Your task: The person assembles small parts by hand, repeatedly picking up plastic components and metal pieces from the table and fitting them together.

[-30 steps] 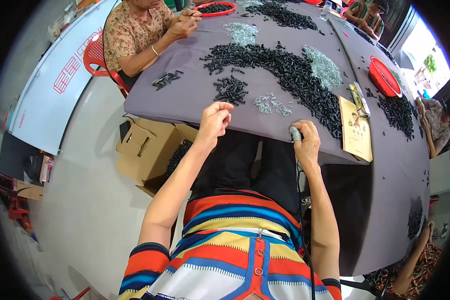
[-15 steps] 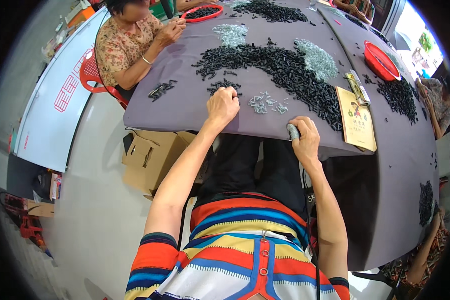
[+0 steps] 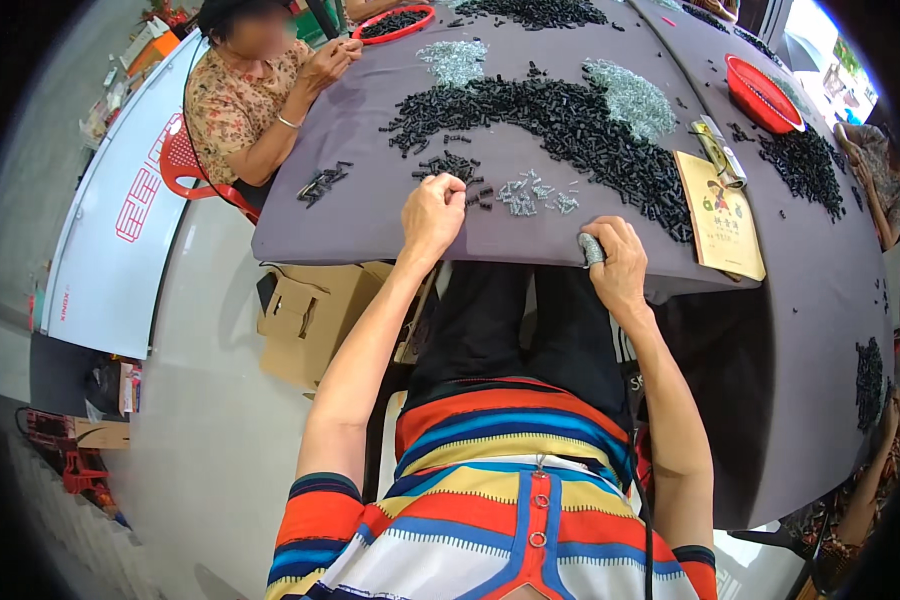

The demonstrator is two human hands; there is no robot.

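Observation:
My left hand (image 3: 433,216) is at the near edge of the small heap of short black cylindrical pieces (image 3: 448,166). Its fingers are pinched together, and what lies between them is too small to make out. A few black pieces lie just right of the fingertips, beside a small cluster of shiny clear or silvery pieces (image 3: 532,195). At the table's front edge, my right hand (image 3: 620,262) is closed, with a grey wrap (image 3: 592,249) around its thumb. Whatever its curled fingers hold, if anything, is hidden.
A long band of black pieces (image 3: 570,130) curves across the grey-covered table (image 3: 370,215), with shiny heaps (image 3: 630,100) along it. A yellow booklet (image 3: 720,215) lies right, below a red basket (image 3: 760,95). Another person (image 3: 250,100) sits at the left. Below is a cardboard box (image 3: 305,325).
My left hand has drawn back slightly to the left of the small heap, uncovering black pieces beside its fingertips. My right hand stays at the table edge. The whole view has shifted slightly.

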